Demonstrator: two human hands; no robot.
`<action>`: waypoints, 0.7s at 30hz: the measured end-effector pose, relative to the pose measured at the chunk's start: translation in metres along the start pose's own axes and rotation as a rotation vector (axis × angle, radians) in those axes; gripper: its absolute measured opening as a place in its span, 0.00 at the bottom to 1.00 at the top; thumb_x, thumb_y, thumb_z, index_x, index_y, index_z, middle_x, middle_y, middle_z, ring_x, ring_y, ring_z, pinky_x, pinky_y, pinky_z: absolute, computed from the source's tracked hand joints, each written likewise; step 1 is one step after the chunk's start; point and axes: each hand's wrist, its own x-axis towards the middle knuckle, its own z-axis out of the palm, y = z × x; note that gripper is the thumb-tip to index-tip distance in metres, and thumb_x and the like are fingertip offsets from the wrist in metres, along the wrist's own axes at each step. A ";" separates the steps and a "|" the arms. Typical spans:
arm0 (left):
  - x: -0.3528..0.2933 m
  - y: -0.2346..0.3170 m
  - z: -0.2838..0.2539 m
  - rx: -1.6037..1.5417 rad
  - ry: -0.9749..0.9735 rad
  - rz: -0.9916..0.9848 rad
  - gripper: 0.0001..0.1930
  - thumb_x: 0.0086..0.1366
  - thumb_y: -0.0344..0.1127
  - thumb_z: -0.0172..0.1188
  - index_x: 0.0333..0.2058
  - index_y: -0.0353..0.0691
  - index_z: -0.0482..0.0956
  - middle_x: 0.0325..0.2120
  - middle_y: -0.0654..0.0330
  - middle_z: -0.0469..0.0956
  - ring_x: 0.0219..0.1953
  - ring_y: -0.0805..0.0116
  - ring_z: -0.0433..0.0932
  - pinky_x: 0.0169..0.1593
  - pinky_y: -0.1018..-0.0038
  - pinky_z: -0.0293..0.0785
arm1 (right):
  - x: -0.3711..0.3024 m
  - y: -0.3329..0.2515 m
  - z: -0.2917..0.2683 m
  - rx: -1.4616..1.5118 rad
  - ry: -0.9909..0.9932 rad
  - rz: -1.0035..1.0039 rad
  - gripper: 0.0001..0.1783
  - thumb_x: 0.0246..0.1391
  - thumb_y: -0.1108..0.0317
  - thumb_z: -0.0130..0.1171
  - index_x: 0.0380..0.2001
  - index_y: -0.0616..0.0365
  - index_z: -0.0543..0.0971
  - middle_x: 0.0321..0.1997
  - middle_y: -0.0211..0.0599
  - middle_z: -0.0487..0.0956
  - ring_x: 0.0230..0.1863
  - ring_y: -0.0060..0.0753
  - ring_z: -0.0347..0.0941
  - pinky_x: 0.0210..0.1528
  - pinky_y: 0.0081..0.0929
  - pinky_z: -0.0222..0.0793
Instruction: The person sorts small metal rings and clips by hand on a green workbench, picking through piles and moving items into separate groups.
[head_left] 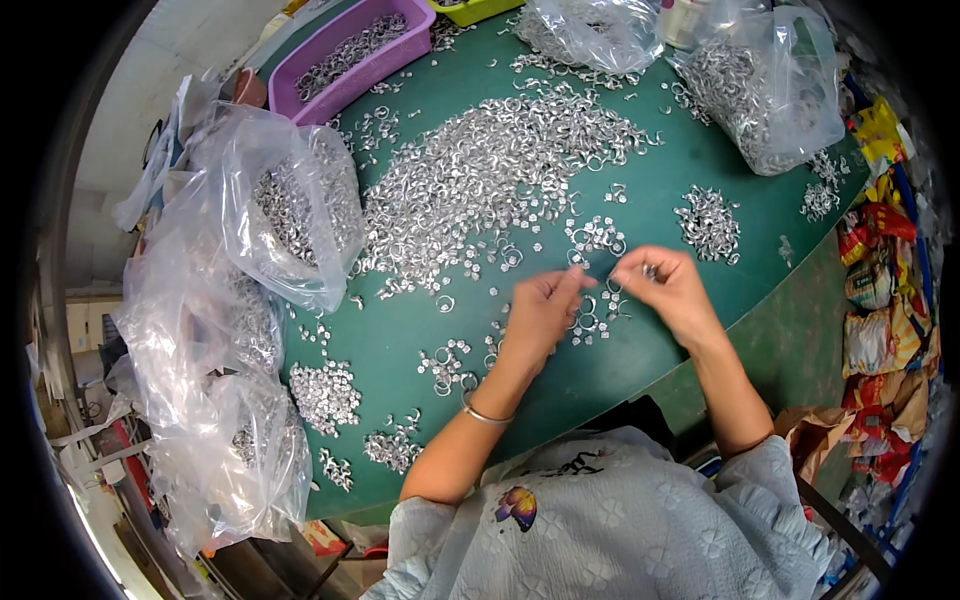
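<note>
Over the green table, my left hand (543,310) has its fingers drawn together, slightly blurred; anything between them is too small to make out. Close to its right, my right hand (668,290) pinches what looks like a thin silver ring (612,286) between thumb and forefinger. The fingertips of both hands are near each other but apart. Just beyond them lies a small cluster of silver rings and flower-shaped pieces (597,236). More rings (590,328) lie beneath and between the hands. A large heap of small silver metal pieces (490,165) spreads across the table beyond my left hand.
Clear plastic bags of metal pieces stand at the left (290,210) and far right (765,100). A purple bin (285,90) holds more pieces at the far left. Small piles lie at right (709,225) and near left (325,397). Colourful packages (880,340) fill the right side beyond the table.
</note>
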 end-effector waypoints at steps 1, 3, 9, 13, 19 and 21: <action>0.000 0.001 0.000 -0.144 -0.074 -0.115 0.17 0.65 0.44 0.52 0.34 0.31 0.76 0.15 0.66 0.67 0.13 0.82 0.56 0.14 0.84 0.49 | -0.004 0.001 0.005 -0.100 -0.046 -0.087 0.04 0.50 0.72 0.59 0.27 0.61 0.79 0.20 0.19 0.71 0.20 0.09 0.58 0.22 0.12 0.51; -0.003 0.004 -0.002 -0.431 -0.205 -0.339 0.20 0.67 0.47 0.47 0.36 0.31 0.74 0.18 0.64 0.68 0.14 0.81 0.59 0.14 0.85 0.49 | -0.008 -0.007 0.010 -0.190 -0.099 -0.158 0.03 0.48 0.73 0.60 0.26 0.61 0.79 0.20 0.20 0.71 0.22 0.09 0.58 0.23 0.13 0.52; -0.009 0.001 -0.008 -0.338 -0.178 -0.251 0.17 0.68 0.41 0.47 0.41 0.29 0.72 0.21 0.63 0.68 0.15 0.82 0.58 0.15 0.87 0.51 | 0.018 -0.005 -0.007 -0.837 0.231 -0.125 0.12 0.43 0.68 0.64 0.33 0.59 0.79 0.26 0.38 0.77 0.24 0.34 0.73 0.27 0.28 0.68; -0.013 0.011 0.000 -0.341 -0.038 -0.167 0.16 0.67 0.38 0.48 0.44 0.29 0.72 0.22 0.64 0.70 0.15 0.82 0.57 0.17 0.87 0.53 | 0.033 0.017 -0.001 -1.031 0.285 -0.488 0.13 0.43 0.66 0.63 0.35 0.55 0.77 0.27 0.39 0.77 0.26 0.46 0.73 0.26 0.37 0.67; -0.009 -0.003 -0.009 0.752 0.250 0.356 0.12 0.59 0.36 0.59 0.39 0.36 0.76 0.23 0.59 0.75 0.17 0.71 0.71 0.20 0.76 0.65 | 0.026 0.006 -0.003 -1.014 0.180 -0.387 0.11 0.44 0.67 0.62 0.34 0.52 0.77 0.26 0.36 0.77 0.26 0.44 0.73 0.27 0.37 0.67; 0.002 -0.006 -0.002 0.946 0.341 0.498 0.13 0.53 0.36 0.64 0.36 0.36 0.78 0.19 0.58 0.74 0.17 0.67 0.72 0.21 0.73 0.66 | 0.031 0.010 0.003 -1.030 0.176 -0.503 0.09 0.45 0.69 0.60 0.34 0.51 0.78 0.26 0.36 0.75 0.27 0.43 0.73 0.27 0.36 0.67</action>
